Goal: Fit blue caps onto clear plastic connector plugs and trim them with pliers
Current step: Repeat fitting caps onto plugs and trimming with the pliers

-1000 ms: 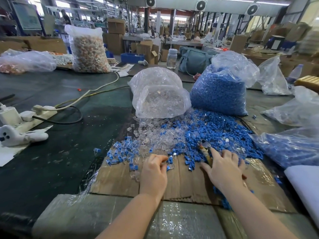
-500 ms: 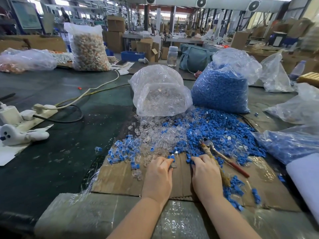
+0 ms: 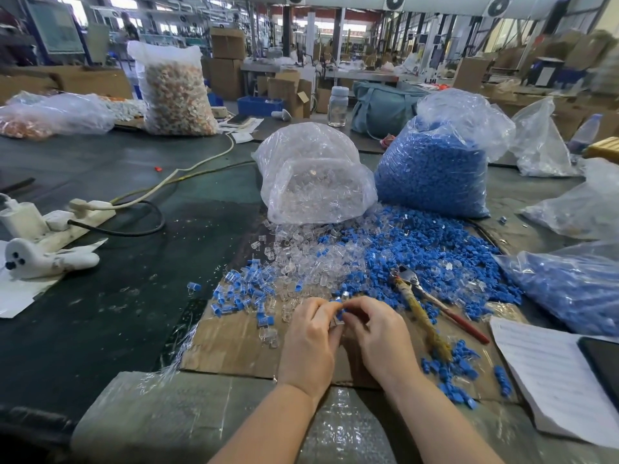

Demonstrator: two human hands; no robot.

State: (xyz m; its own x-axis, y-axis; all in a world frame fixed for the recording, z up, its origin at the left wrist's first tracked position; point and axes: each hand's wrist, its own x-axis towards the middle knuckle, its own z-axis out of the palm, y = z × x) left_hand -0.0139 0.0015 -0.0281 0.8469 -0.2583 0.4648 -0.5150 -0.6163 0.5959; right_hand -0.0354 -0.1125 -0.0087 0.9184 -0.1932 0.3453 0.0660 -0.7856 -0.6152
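Observation:
My left hand (image 3: 310,336) and my right hand (image 3: 376,331) meet over the cardboard sheet (image 3: 231,343), fingertips together. Between them I pinch a clear connector plug (image 3: 336,322) with a blue cap (image 3: 340,313) at its top; which hand holds which piece is hard to tell. The pliers (image 3: 427,306), with one yellowish and one red handle, lie on the cardboard just right of my right hand. Loose clear plugs (image 3: 301,259) and loose blue caps (image 3: 435,256) are heaped beyond my hands. Capped pieces (image 3: 241,293) lie to the left.
A clear bag of plugs (image 3: 315,182) and a bag of blue caps (image 3: 435,175) stand behind the heap. Another blue-filled bag (image 3: 569,286) and a paper pad (image 3: 552,373) lie at right. A power strip (image 3: 77,216), cables and a white device (image 3: 40,259) sit at left.
My right hand has left the pliers on the cardboard and come left to meet my left hand. Both hands have drawn back from the heap with a plug and cap.

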